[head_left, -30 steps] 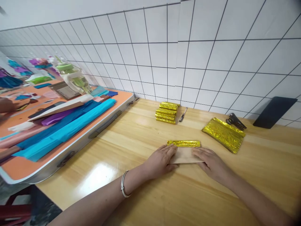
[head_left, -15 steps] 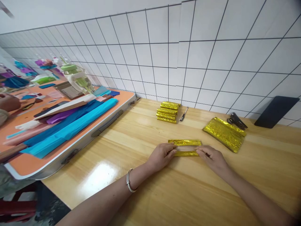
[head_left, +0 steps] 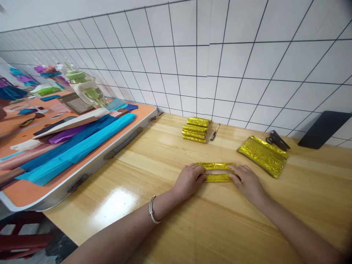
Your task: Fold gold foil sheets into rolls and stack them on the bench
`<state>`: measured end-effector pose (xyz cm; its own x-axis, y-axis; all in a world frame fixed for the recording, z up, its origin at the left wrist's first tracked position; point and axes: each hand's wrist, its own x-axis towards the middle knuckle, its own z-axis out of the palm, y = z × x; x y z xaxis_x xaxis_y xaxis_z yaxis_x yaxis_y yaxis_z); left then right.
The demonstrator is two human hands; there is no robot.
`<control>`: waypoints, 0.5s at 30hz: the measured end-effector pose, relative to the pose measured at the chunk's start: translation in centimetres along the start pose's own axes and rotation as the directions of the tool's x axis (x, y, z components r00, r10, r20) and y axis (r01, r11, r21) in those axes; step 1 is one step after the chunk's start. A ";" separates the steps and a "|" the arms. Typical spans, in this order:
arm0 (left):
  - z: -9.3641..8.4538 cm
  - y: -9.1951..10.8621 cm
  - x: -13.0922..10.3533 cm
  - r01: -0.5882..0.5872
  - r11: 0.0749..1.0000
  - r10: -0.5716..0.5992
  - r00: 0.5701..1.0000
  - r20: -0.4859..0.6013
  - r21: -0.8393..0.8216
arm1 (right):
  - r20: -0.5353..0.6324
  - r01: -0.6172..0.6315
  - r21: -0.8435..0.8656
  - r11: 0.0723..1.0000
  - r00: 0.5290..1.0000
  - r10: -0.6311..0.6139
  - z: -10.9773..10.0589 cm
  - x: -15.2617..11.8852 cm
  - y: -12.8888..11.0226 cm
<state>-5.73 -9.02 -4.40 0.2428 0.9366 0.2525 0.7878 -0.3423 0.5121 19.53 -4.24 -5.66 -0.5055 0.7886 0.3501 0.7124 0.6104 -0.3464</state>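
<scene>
Between my hands on the wooden table lies a piece of gold foil paper. Its near and far sides show as shiny gold bands, with a narrow paler strip in the middle. My left hand is closed at the left end, thumb and fingertips pressing the bands. At the right end my right hand pinches it, the index finger by the far band and the thumb on the near one. The fingers cover both ends. Beyond them is a stack of folded gold foil rolls, and to the right a flat gold foil stack.
A pen lies beside the rolls. A black clip grips or rests at the flat stack, and a dark panel leans on the tiled wall. To the left, an orange folding table carries coloured paper rolls and a bottle.
The near gold band looks broader and closer to the far one, narrowing the pale strip. My right fingers have spread across the right end. The view has shifted slightly.
</scene>
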 end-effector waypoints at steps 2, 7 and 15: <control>0.0 0.0 0.0 -0.007 1.000 0.006 1.000 0.011 0.022 | 0.036 0.033 -0.034 0.999 0.999 -0.032 -0.2 0.3 0.0; -0.1 -0.1 0.4 0.021 0.999 -0.023 0.999 0.042 0.051 | 0.096 0.025 -0.079 0.997 0.995 -0.018 -0.3 0.8 0.0; -0.1 -0.2 0.6 0.038 0.997 -0.040 0.998 0.044 0.065 | 0.061 0.006 -0.081 0.997 0.998 -0.001 0.1 0.6 0.2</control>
<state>-5.74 -8.41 -4.28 0.2352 0.9521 0.1955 0.8313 -0.3013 0.4671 19.34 -3.65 -5.64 -0.5347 0.7911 0.2970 0.7464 0.6070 -0.2729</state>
